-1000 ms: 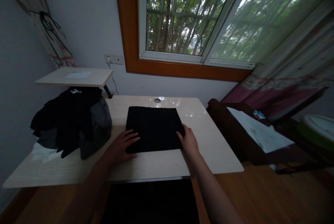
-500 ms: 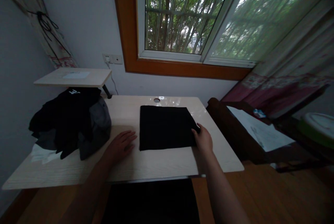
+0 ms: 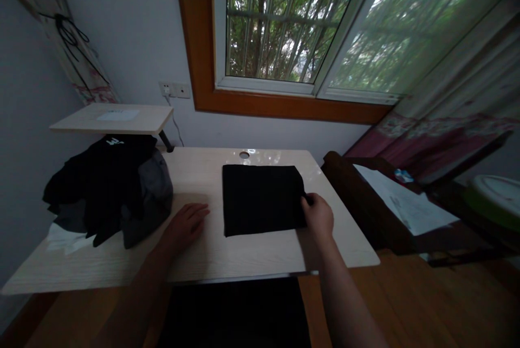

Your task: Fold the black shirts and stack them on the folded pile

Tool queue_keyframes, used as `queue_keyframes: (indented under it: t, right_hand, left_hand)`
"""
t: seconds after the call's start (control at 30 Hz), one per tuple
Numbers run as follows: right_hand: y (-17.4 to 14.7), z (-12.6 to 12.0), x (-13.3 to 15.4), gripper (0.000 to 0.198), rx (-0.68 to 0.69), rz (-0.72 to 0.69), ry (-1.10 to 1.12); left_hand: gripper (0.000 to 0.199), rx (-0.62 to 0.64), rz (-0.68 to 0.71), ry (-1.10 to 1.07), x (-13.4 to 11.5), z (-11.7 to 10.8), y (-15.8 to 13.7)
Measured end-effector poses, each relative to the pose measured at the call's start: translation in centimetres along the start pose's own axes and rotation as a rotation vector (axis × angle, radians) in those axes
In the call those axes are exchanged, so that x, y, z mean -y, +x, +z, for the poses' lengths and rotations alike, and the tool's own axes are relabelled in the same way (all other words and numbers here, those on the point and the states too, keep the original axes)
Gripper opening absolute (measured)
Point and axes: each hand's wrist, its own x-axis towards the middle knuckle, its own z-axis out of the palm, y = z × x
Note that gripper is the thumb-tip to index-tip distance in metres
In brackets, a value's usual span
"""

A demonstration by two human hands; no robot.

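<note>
A folded black garment (image 3: 262, 200) lies flat as a near-rectangle on the pale wooden desk (image 3: 252, 258); its exact kind does not show. My right hand (image 3: 319, 214) grips the garment's right edge between thumb and fingers. To the left of the garment, apart from it, my left hand (image 3: 188, 223) rests on the desktop with its fingers stretched out and nothing in them. A heap of dark clothes (image 3: 109, 185), black and grey with a white piece at the bottom, sits at the desk's left side.
A small raised shelf (image 3: 150, 119) stands over the back of the clothes heap. The desktop has a round cable hole (image 3: 244, 155) near its back edge. Beyond the right edge is a dark brown piece of furniture (image 3: 345, 191) with a white sheet (image 3: 402, 199) on it.
The black garment has slid slightly to the right, its right edge pinched in my right hand. My left hand has shifted very slightly left, away from the garment.
</note>
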Motion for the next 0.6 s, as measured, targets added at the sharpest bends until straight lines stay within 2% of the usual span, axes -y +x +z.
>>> queue_keyframes:
  t: [0.07,0.13,0.3,0.4,0.53,0.6]
  right_hand:
    - [0.0,-0.1,1.5,0.031,0.026,0.022,0.088]
    - [-0.3,-0.2,3.5,0.032,0.03,-0.013,0.197]
    - [-2.6,0.3,10.9,0.024,0.126,-0.222,0.523]
    - [-5.4,1.2,15.5,0.017,0.329,-0.459,0.583]
    - [-8.6,2.1,19.0,0.021,0.779,-0.865,0.711]
    - [-9.0,2.1,19.4,0.023,0.904,-0.913,0.764]
  left_hand:
    - [0.038,-0.001,-0.007,-0.008,-0.1,-0.1,0.1]
    - [0.037,0.006,-0.018,-0.02,-0.1,-0.1,0.1]
    - [0.038,0.022,-0.058,-0.073,0.1,0.2,0.0]
    - [0.042,0.018,-0.106,-0.126,0.4,0.5,-0.3]
    - [0.052,0.02,-0.199,-0.177,0.6,0.4,-0.6]
    - [0.053,0.032,-0.223,-0.185,0.5,0.2,-0.7]
